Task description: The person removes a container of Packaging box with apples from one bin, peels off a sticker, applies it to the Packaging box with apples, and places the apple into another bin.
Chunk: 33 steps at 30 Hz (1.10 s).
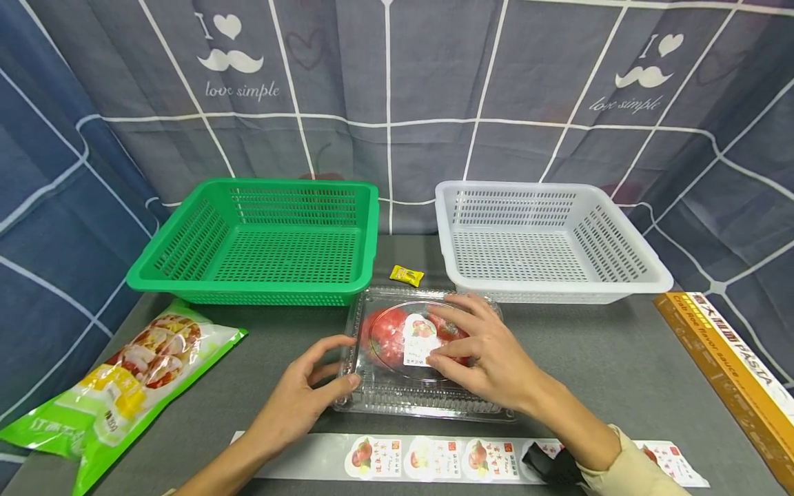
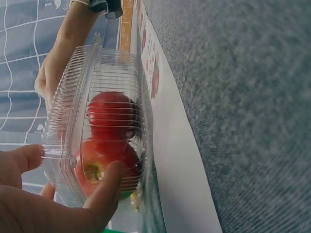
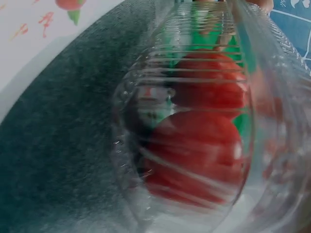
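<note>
A clear plastic clamshell box (image 1: 403, 399) lies with its lid down in the middle of the table, and red round fruits (image 2: 111, 114) that look like apples show through its walls. On the lid sits a white fruit-picture label (image 1: 414, 355). My right hand (image 1: 490, 348) rests over the lid's right part, its thumb tip on the label's edge and its fingers spread on the plastic. At the box's left side, my left hand (image 1: 304, 389) touches the wall with spread fingers and thumb. The left wrist view shows that thumb (image 2: 109, 182) against the ribbed side.
A label strip (image 1: 316, 458) lies along the near edge. Behind the box stand a green basket (image 1: 248, 286) and a white basket (image 1: 558, 286), with a small yellow packet (image 1: 406, 275) between them. A green food bag (image 1: 136, 372) lies left, a long pasta box (image 1: 726, 386) right.
</note>
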Each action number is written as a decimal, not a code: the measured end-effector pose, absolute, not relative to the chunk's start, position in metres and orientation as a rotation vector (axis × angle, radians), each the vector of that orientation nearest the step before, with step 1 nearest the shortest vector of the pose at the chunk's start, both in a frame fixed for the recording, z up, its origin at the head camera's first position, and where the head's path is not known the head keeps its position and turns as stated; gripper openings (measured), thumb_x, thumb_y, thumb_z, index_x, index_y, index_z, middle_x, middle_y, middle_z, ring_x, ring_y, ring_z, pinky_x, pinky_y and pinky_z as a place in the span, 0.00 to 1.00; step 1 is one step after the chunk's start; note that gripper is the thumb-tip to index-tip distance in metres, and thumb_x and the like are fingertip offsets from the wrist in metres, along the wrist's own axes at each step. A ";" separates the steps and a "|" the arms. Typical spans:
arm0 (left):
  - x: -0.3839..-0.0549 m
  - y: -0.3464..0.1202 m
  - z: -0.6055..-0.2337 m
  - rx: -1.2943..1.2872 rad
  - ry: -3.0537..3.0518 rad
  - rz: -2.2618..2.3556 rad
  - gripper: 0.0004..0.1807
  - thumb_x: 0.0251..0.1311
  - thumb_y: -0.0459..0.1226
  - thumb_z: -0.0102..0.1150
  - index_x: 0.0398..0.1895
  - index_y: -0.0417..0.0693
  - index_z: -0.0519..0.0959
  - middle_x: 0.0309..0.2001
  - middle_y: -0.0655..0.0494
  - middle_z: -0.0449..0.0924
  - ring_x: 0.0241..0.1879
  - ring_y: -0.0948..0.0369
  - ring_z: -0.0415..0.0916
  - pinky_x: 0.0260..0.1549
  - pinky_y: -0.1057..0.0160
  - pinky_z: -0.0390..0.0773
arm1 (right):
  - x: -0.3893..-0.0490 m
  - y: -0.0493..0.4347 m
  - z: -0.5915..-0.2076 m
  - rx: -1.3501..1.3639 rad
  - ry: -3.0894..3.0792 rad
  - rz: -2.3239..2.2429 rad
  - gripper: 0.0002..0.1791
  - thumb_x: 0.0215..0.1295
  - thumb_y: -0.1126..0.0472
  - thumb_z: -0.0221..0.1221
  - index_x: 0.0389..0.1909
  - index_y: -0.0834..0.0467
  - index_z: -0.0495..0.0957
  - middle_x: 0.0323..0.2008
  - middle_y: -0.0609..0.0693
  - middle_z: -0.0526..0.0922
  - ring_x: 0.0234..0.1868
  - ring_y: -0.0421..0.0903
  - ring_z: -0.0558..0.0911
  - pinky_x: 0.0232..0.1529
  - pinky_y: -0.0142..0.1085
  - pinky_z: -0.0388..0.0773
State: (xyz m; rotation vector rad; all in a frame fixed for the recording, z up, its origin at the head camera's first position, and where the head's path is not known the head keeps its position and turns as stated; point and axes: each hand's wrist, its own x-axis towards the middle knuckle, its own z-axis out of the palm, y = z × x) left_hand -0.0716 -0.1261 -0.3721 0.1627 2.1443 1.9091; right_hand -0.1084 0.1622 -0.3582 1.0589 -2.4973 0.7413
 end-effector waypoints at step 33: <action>-0.076 -0.122 -0.374 0.122 2.009 1.970 0.44 0.58 0.31 0.61 0.77 0.63 0.55 0.73 0.37 0.50 0.55 0.44 0.76 0.37 0.51 0.82 | -0.102 0.212 -0.357 -0.098 -2.186 1.632 0.17 0.72 0.66 0.56 0.58 0.65 0.77 0.44 0.52 0.76 0.38 0.39 0.84 0.40 0.25 0.76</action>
